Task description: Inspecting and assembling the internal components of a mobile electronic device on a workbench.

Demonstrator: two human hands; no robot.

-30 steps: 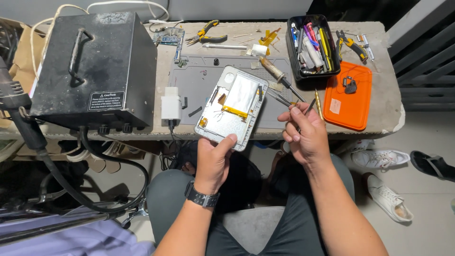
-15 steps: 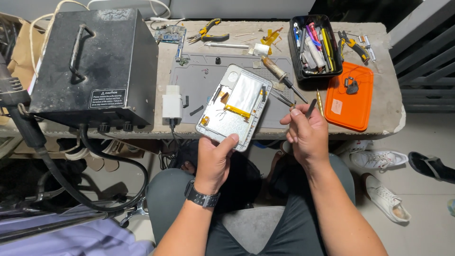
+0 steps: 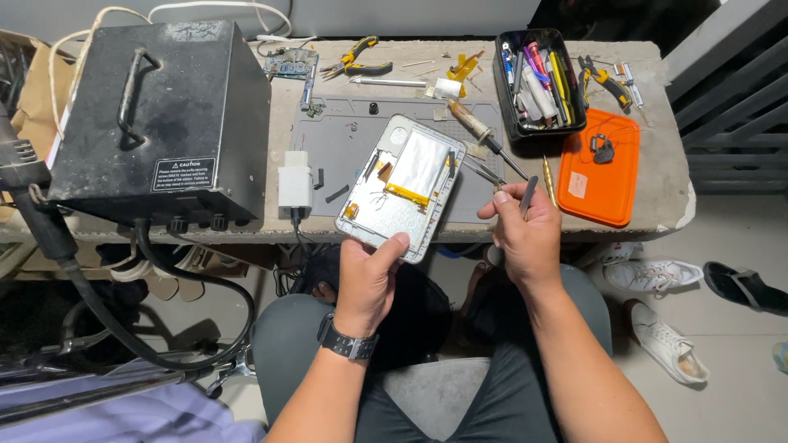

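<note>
Grey concrete bench (image 3: 657, 107), crowded with tools. Opened tablet (image 3: 402, 187) at the front edge, near the middle, gripped at its lower corner by the left hand (image 3: 369, 275). Right hand (image 3: 525, 234) just beside it, closed on thin tweezers (image 3: 528, 195). Better to keep the tablet steady and avoid pricking the silver battery (image 3: 419, 164).

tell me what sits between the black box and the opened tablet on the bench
In the head view, a white charger block sits between the black box and the opened tablet, with a small dark strip beside it on the grey mat.
</note>
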